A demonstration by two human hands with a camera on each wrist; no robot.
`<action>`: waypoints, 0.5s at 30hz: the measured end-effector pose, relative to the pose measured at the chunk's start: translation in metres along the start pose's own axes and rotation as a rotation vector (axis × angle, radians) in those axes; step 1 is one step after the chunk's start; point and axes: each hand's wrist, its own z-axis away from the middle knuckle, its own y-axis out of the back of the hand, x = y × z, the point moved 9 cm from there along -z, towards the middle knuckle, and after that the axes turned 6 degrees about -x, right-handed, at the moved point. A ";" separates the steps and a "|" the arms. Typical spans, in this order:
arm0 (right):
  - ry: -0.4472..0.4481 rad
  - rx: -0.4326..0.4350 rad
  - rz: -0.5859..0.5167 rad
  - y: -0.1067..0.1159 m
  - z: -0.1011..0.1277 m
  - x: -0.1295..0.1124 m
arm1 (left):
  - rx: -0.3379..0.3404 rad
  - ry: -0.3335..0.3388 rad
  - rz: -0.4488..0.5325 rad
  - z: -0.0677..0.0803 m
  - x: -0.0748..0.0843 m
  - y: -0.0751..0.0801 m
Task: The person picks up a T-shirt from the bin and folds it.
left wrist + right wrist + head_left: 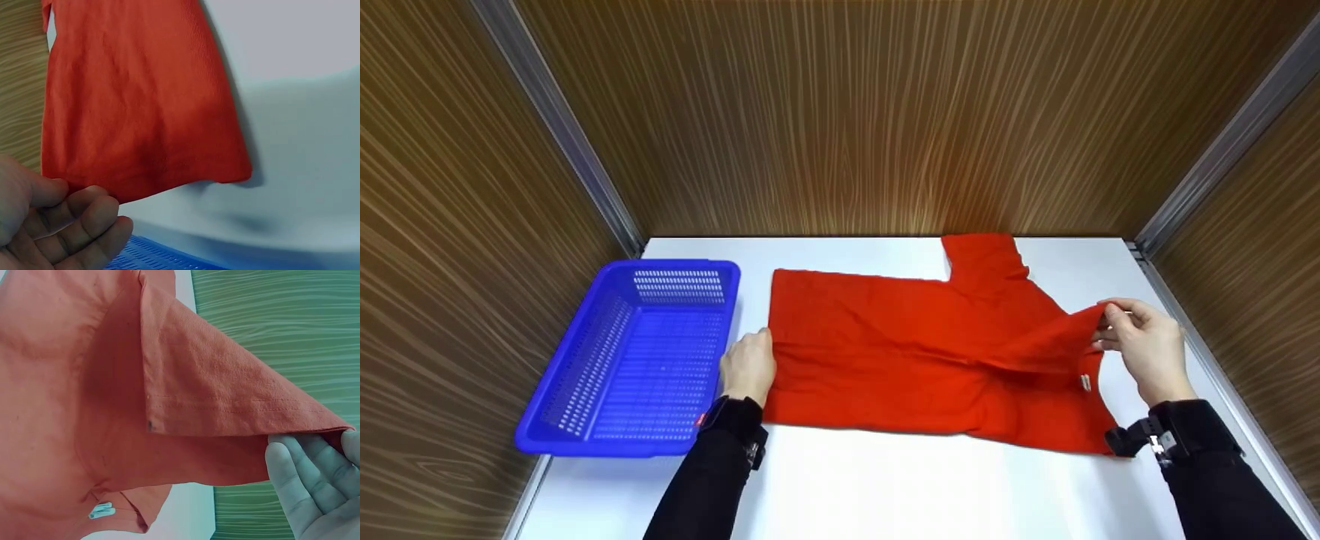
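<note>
A red short-sleeved shirt lies lengthwise across the white table, its hem on the left and its collar with a small label at the right. My left hand pinches the hem between thumb and fingers, as the left wrist view shows with the shirt stretching away from it. At the collar end my right hand holds up the edge of one sleeve, thumb and fingertips at its corner. That sleeve is raised off the cloth beneath, while the other sleeve lies flat toward the back wall.
Left of the shirt stands a blue perforated plastic basket, close beside my left hand. Wood-grain panels wall the white table at the back and both sides, with metal rails in the corners.
</note>
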 end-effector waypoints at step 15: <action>-0.082 -0.201 0.061 -0.031 -0.010 0.039 | -0.061 0.083 0.049 0.006 0.003 -0.027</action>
